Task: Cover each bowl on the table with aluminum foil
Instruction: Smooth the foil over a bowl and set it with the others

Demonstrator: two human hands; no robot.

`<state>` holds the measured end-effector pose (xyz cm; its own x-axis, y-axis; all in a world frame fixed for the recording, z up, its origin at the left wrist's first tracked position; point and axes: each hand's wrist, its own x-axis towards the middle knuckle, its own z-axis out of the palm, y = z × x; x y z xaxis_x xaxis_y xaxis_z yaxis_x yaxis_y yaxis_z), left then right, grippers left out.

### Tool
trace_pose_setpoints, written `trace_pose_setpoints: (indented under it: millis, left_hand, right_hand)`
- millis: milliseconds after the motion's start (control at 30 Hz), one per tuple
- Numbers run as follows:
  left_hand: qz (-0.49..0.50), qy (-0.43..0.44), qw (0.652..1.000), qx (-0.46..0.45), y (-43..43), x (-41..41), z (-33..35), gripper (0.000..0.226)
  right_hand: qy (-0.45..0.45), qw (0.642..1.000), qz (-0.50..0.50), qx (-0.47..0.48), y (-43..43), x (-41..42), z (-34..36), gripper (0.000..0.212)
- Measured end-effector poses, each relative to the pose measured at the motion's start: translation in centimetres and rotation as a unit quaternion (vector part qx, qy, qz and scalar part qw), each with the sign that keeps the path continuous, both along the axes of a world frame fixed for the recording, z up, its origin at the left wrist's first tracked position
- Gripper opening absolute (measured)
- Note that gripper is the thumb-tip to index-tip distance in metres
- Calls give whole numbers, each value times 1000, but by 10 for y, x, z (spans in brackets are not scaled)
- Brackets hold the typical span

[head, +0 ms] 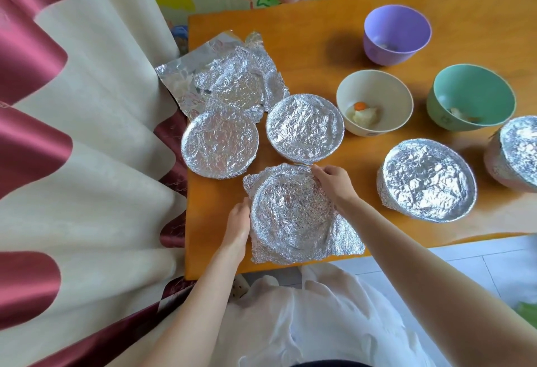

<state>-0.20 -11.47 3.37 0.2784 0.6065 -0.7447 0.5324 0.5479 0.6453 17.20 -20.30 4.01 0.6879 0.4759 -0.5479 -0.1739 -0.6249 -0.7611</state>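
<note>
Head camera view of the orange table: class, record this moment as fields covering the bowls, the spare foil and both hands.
Table: orange wooden table
Wrapped: four foil-covered bowls
In progress: near bowl, its crinkled aluminium foil sheet loose at the corners
Uncovered: purple plastic bowl, cream bowl holding food, green bowl
Spare: crumpled foil sheets, far left corner
Hands: left hand holds near bowl's left side; right hand pinches foil sheet at far rim

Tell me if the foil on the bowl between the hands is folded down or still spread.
Still spread: the foil shows the rim's ring, yet its corners lie flat on the table, not tucked under.
</note>
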Motion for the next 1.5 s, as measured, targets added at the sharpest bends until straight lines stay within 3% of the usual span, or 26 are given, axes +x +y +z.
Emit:
trace_pose_setpoints:
  millis: [67, 100, 167, 200, 267, 367, 433, 567, 700, 767, 1000, 1167, 1267, 1500]
  left_hand:
    - [4, 36, 983, 181, -4, -3, 0, 20]
    - [-10, 33, 950, 312, -5, -6, 3, 14]
    - [-111, -7, 849, 516, -6, -5, 11, 10]
    - [-184, -32, 800, 570, -7, -1, 11, 15]
    - [-338, -44, 725, 599, -8, 12, 10, 36]
    - [-501, 56, 630, 591, -7, 27, 0, 56]
    - [-544, 123, 609, 564, -4, 28, -9, 59]
    - [-547, 127, 641, 523, -1, 29, -7, 59]
    - [-473, 50, 755, 450, 3, 34, 7, 52]
    - [-433, 24, 790, 434, 8, 37, 13, 47]
    - [-372, -37, 840, 393, 16, 38, 6, 38]
    - [-309, -54, 884, 345, 17, 37, -4, 30]
    - [-301, -63, 889, 338, 16, 35, -5, 29]
    - [-293, -40, 883, 364, 9, 32, -4, 29]
  right_hand:
    - [-94, 995, 13, -22, -2, -6, 1, 26]
    - [-157, 987, 27, -28, -5, -9, 2, 32]
    - [-298, 951, 89, -4, -14, -20, 0, 40]
    - [-353, 926, 133, 10, -19, -25, -3, 44]
    - [-429, 875, 222, 8, -28, -36, -11, 53]
    - [-474, 826, 300, -48, -38, -46, -22, 61]
    - [-477, 822, 300, -87, -40, -45, -28, 64]
    - [-443, 845, 287, -83, -40, -42, -27, 61]
    - [-374, 893, 251, -13, -36, -33, -19, 53]
    - [-372, 897, 239, 15, -31, -26, -17, 44]
    - [-388, 877, 277, 57, -12, -9, -10, 27]
    - [-292, 916, 267, 61, -11, -6, -9, 28]
    - [-251, 936, 240, 63, -11, -4, -5, 26]
    - [-249, 937, 238, 51, -12, -7, -8, 24]
